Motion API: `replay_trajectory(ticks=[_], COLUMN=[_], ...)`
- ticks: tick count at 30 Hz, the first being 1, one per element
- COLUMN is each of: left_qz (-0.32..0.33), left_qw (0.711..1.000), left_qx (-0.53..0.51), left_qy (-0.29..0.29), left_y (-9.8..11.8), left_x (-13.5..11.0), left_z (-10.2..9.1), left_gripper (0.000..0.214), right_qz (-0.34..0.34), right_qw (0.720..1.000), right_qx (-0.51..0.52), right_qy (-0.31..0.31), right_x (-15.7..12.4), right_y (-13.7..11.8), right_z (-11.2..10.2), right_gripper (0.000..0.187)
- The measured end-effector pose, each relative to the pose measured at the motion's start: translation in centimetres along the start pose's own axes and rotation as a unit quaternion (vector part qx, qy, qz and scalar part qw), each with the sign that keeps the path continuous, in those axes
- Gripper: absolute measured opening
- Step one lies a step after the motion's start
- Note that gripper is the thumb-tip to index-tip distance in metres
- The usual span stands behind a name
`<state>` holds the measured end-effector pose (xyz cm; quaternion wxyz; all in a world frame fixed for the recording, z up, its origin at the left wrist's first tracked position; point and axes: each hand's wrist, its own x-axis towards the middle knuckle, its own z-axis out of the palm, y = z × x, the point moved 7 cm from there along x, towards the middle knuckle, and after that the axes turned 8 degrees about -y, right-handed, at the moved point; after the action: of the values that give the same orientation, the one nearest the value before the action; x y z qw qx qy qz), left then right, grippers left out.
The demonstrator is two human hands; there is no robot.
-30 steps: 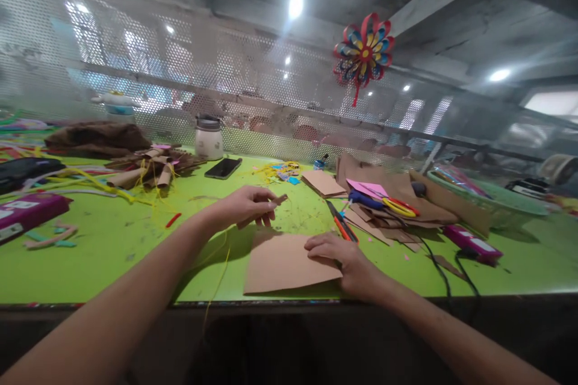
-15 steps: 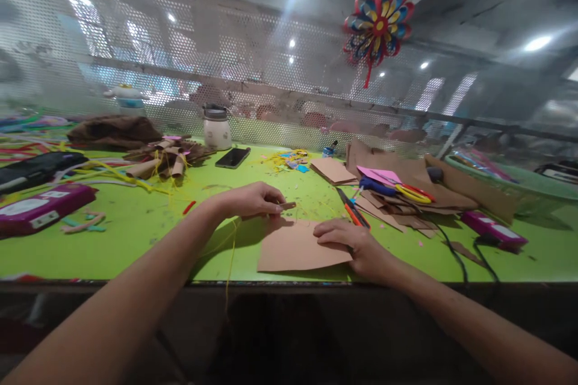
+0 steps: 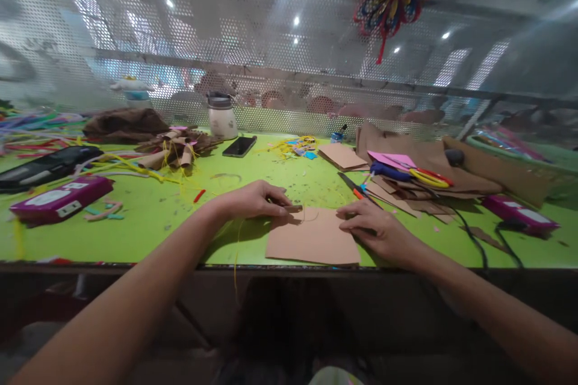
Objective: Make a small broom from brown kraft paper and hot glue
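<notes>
A tan paper sheet (image 3: 311, 239) lies flat on the green table (image 3: 149, 222) near its front edge. My left hand (image 3: 255, 200) rests at the sheet's upper left corner, fingers pinched on a small brown strip (image 3: 292, 209). My right hand (image 3: 377, 230) lies on the sheet's right edge with fingers curled down, pressing it to the table. A curved line is faintly visible on the sheet near its top edge.
An orange cutter (image 3: 353, 186) lies just beyond my right hand. Scissors (image 3: 424, 177), pink paper and brown sheets are piled at right, cables and a pink box (image 3: 519, 214) further right. A phone (image 3: 239, 146), jar (image 3: 222, 116), paper rolls and a pink box (image 3: 61, 200) sit left.
The view has tilted down and the hands sit higher in the picture. My left hand has come down to the sheet's corner; my right hand has shifted to the sheet's right edge.
</notes>
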<state>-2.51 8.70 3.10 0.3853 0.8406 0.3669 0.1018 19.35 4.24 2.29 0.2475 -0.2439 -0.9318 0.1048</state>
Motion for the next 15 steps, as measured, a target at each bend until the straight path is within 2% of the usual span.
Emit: replay_trajectory(ticks=[3,8,11,15], left_qz=[0.028,0.034,0.022,0.018], left_qw=[0.999,0.998,0.996,0.99], left_qx=[-0.001,0.048,0.083,0.139], left_qy=[-0.024,-0.036,-0.027,0.013], left_y=[0.5,1.1,1.4,2.6], left_x=[0.2,0.1,-0.1,-0.4], left_z=[0.4,0.9,1.0,0.9], left_gripper=[0.026,0.027,0.031,0.03], right_qz=[0.011,0.035,0.037,0.025], right_qw=[0.999,0.994,0.997,1.0], right_qx=[-0.046,-0.1,-0.066,-0.003], right_qy=[0.006,0.02,0.035,-0.001], right_x=[0.2,0.7,1.8,5.0], right_y=[0.6,1.0,-0.2,-3.2], right_z=[0.0,-0.3,-0.8,0.1], right_gripper=[0.022,0.022,0.02,0.037])
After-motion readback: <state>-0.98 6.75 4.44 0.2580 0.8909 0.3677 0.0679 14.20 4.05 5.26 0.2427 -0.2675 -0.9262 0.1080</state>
